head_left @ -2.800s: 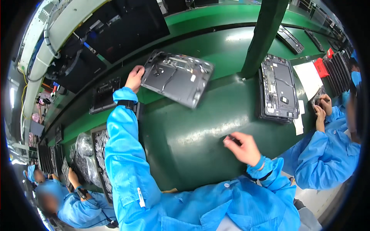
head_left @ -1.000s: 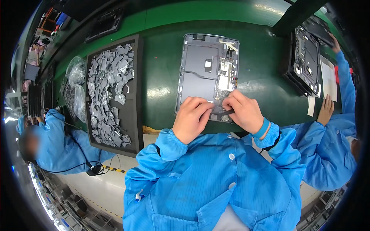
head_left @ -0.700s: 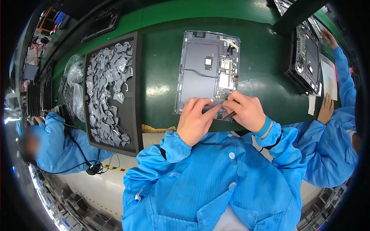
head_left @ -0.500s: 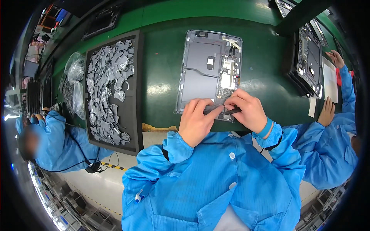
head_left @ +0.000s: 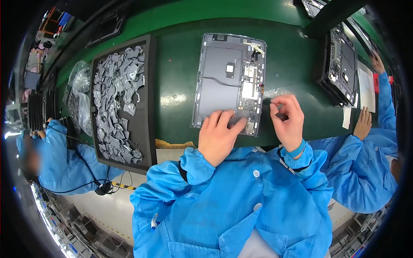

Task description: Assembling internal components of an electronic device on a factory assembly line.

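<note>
An opened tablet-like device (head_left: 221, 101) lies on the green bench in front of me, its grey inner panel and exposed circuit parts facing up. My left hand (head_left: 218, 133) rests on its lower edge, fingers apart and pressed on the panel, with the thumb near the lower right corner. Just off the device's right side, my right hand (head_left: 289, 120) is closed, fingertips together. A bit of a dark slim tool (head_left: 282, 116) shows within its fingers; most of it is hidden.
On the left stands a dark tray (head_left: 150, 103) heaped with grey torn pieces, beside a clear plastic bag (head_left: 80, 81). A stack of similar devices (head_left: 340, 69) sits at the right, near a co-worker's hand (head_left: 363, 124) and white paper (head_left: 365, 86). A dark post (head_left: 331, 19) rises at the back right.
My right hand has lifted away from the device's lower right corner and moved right with the dark tool. My left hand stays on the device's lower edge.
</note>
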Demonstrator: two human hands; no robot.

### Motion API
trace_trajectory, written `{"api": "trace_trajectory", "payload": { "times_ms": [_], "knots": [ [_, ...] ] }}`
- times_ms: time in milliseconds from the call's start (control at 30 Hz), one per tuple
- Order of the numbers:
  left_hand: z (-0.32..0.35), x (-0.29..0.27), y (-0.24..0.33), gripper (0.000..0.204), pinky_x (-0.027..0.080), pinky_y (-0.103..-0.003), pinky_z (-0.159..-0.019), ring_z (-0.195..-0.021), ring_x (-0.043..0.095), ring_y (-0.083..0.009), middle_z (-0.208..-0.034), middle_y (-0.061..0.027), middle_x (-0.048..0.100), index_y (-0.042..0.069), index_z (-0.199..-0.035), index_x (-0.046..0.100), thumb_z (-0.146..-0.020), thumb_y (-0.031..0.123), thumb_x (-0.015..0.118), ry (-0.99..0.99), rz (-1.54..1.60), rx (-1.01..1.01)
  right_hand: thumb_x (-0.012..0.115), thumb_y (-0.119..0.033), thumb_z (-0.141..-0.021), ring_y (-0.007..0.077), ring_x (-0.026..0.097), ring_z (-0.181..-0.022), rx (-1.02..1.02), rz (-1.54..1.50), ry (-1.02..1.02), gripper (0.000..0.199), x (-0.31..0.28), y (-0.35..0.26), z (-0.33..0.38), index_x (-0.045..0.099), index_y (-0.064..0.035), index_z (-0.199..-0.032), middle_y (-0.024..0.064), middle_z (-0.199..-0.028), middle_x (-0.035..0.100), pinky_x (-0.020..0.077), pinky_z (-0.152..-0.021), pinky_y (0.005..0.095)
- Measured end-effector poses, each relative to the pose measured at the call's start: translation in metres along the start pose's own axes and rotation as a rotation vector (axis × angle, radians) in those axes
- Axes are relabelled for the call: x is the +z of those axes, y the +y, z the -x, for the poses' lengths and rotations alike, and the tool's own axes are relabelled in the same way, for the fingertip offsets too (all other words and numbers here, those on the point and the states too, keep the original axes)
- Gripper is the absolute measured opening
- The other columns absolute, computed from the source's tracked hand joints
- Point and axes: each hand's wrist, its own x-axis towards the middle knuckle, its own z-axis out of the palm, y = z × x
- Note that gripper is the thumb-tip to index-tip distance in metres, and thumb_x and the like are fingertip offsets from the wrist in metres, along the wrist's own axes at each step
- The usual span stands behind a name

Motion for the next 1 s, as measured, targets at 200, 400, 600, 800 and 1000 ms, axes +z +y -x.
{"api": "trace_trajectory", "payload": {
  "times_ms": [200, 400, 600, 800, 1000],
  "knots": [
    [0.002, 0.007, -0.009, 0.044, 0.043, -0.041, -0.082, -0.101, 0.051, -0.0276, -0.110, -0.0046, 0.054, 0.021, -0.110, 0.067, -0.069, 0.005, 0.066, -0.009, 0.039, 0.050, 0.071, -0.015, -0.082, 0.0172, 0.064, -0.064, 0.255, -0.101, -0.277, 0.025, 0.001, 0.017, 0.013, 0.065, 0.0020, -0.101, 0.0148, -0.080, 0.070, 0.0493, -0.060, 0.0297],
    [-0.004, 0.021, -0.009, 0.039, 0.043, -0.041, -0.082, -0.100, 0.052, -0.0273, -0.108, -0.0067, 0.053, 0.020, -0.109, 0.066, -0.074, 0.004, 0.063, 0.033, -0.019, 0.085, 0.071, -0.013, -0.080, 0.0145, 0.059, -0.056, 0.253, -0.143, -0.212, 0.020, 0.005, 0.022, -0.003, 0.066, 0.0033, -0.091, 0.0134, -0.069, 0.067, 0.0467, -0.055, 0.0299],
    [-0.011, 0.017, -0.005, 0.041, 0.043, -0.039, -0.081, -0.094, 0.051, -0.0272, -0.102, -0.0068, 0.052, 0.021, -0.108, 0.068, -0.074, 0.000, 0.061, 0.009, 0.049, 0.005, 0.070, -0.013, -0.081, 0.0133, 0.058, -0.055, 0.283, -0.152, -0.205, 0.019, 0.006, 0.021, -0.008, 0.066, 0.0034, -0.089, 0.0130, -0.067, 0.066, 0.0458, -0.053, 0.0297],
    [-0.018, 0.007, -0.002, 0.051, 0.044, -0.039, -0.082, -0.094, 0.050, -0.0268, -0.102, -0.0067, 0.050, 0.024, -0.116, 0.068, -0.072, -0.001, 0.062, -0.055, 0.017, 0.043, 0.069, -0.013, -0.082, 0.0165, 0.062, -0.058, 0.279, -0.168, -0.193, 0.018, 0.007, 0.022, -0.006, 0.066, 0.0031, -0.090, 0.0146, -0.069, 0.067, 0.0479, -0.056, 0.0314],
    [-0.021, 0.004, -0.003, 0.051, 0.045, -0.037, -0.082, -0.093, 0.050, -0.0269, -0.101, -0.0072, 0.049, 0.023, -0.116, 0.067, -0.071, -0.002, 0.063, -0.117, 0.033, 0.042, 0.069, -0.014, -0.082, 0.0196, 0.064, -0.060, 0.237, -0.191, -0.190, 0.020, 0.007, 0.025, -0.005, 0.065, 0.0028, -0.093, 0.0163, -0.072, 0.068, 0.0492, -0.059, 0.0327]
  ]
}}
